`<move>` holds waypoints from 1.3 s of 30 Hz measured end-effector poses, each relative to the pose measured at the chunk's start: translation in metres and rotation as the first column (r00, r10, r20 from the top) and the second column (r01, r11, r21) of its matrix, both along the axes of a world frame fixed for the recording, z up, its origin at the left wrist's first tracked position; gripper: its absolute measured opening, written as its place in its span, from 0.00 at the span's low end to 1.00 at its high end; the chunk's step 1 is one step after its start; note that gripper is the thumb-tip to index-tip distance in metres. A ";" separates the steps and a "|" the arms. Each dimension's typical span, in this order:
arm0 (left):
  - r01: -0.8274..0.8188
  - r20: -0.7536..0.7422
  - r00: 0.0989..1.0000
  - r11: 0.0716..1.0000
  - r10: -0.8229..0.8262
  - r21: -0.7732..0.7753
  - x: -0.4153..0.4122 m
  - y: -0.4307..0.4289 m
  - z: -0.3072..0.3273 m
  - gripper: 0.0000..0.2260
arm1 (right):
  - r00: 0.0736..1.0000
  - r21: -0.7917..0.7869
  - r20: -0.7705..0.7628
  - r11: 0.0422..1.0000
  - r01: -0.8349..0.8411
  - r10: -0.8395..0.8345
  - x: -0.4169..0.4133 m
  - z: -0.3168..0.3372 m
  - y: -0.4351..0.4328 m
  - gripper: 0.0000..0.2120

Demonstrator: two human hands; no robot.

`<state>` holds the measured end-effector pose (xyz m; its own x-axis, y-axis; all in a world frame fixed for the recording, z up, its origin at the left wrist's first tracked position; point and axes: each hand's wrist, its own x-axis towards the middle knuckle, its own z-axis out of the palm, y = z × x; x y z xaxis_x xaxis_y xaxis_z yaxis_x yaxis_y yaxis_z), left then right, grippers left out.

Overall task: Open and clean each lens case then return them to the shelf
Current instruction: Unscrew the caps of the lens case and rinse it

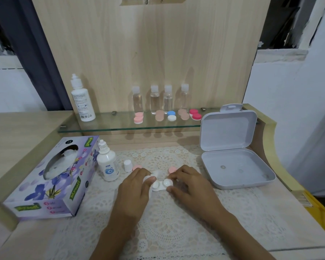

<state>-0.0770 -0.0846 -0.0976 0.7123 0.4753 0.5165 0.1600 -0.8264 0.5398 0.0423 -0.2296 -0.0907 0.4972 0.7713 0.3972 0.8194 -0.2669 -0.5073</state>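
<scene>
An open white lens case (162, 185) lies on the lace mat between my hands. My left hand (134, 188) pinches a white tissue (152, 176) against the case's left well. My right hand (190, 186) holds the right end of the case between thumb and fingers. Two pink caps lie on the mat, one (137, 167) behind my left hand, the other (171, 169) behind my right. On the glass shelf (101, 128) sit several closed lens cases: pink (138, 118), tan (159, 115), blue and white (171, 115), tan (183, 114), red (195, 114).
A tissue box (51, 177) stands left of the mat. A small solution bottle (107, 164) and its white cap (128, 165) are beside it. An open white plastic box (231, 147) sits at the right. A tall bottle (82, 99) and several clear bottles (155, 99) stand on the shelf.
</scene>
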 end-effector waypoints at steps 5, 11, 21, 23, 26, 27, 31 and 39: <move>0.022 -0.027 0.999 0.992 -0.018 0.123 -0.001 -0.004 0.000 0.13 | 1.000 0.004 0.001 1.000 0.006 -0.006 0.000 -0.001 0.000 0.13; 0.042 -0.083 0.996 0.992 -0.033 0.118 -0.001 -0.005 0.002 0.18 | 1.000 0.009 -0.006 1.000 0.005 -0.005 0.000 0.000 0.000 0.13; 0.023 -0.090 0.996 0.989 -0.010 0.147 0.002 -0.004 0.005 0.08 | 1.000 -0.002 0.005 1.000 0.006 -0.006 0.000 0.000 0.000 0.12; 0.029 -0.089 0.996 0.990 -0.017 0.139 0.002 -0.004 0.006 0.07 | 1.000 -0.001 0.003 1.000 0.007 -0.007 0.001 0.000 0.001 0.13; 0.035 -0.091 0.996 0.991 -0.023 0.130 0.002 -0.005 0.008 0.06 | 1.000 -0.005 0.004 1.000 0.004 -0.004 0.001 0.000 0.001 0.13; 0.024 -0.097 0.995 0.992 -0.012 0.126 0.002 -0.005 0.008 0.06 | 1.000 -0.004 0.006 1.000 0.003 -0.003 0.001 0.000 0.001 0.13; 0.009 -0.119 0.993 0.991 0.008 0.136 0.004 -0.008 0.008 0.08 | 1.000 -0.005 0.013 1.000 0.003 -0.003 0.001 0.000 0.000 0.13; 0.035 -0.127 0.992 0.992 -0.019 0.125 0.001 -0.005 0.003 0.07 | 1.000 0.001 0.012 1.000 -0.004 0.004 0.000 0.000 0.000 0.12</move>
<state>-0.0761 -0.0896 -0.0943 0.7868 0.3913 0.4773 0.1959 -0.8917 0.4080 0.0421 -0.2295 -0.0907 0.4897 0.7728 0.4037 0.8262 -0.2633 -0.4981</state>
